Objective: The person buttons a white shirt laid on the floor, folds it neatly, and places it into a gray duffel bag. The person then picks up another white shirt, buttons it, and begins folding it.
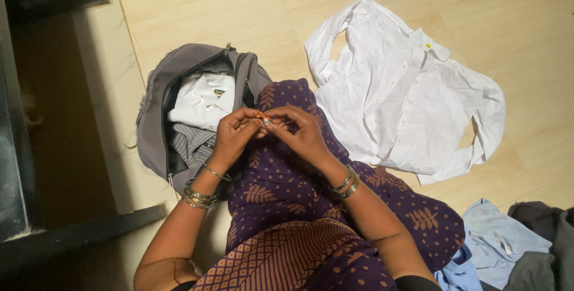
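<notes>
Far left: grey fabric bag (156,108), unzipped, soft-sided, with a folded white shirt (202,107) over striped cloth inside. Your left hand (232,136) and right hand (300,130) meet above your purple patterned lap, fingertips pinched together on a small orange-and-silver object (262,118). Thin metal bangles (199,196) ring both wrists. Right: crumpled white button shirt (406,90) lies flat on the pale floor.

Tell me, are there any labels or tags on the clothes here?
Collar label: on the folded white shirt inside the open grey bag; small dark rectangle.
Yellow tag: at the collar of the white shirt spread on the floor; tiny.
</notes>
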